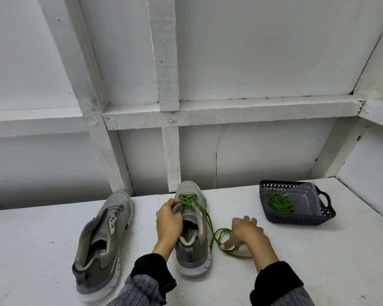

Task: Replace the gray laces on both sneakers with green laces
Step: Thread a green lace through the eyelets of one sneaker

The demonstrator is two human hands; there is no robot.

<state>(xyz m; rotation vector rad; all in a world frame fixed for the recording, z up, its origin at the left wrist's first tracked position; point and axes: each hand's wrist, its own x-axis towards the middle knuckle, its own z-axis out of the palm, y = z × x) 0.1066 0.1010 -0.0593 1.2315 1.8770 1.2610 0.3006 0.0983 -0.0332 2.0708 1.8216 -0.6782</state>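
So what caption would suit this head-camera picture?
Left hand pinches the green lace on one sneaker; right hand gathers its loose end.

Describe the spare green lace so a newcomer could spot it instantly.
On the white table, look to the far right for the dark basket with a handle. The spare lace lies coiled inside it. Unlike the other green lace, which is threaded through the middle sneaker and trails to the right hand, no hand touches it.
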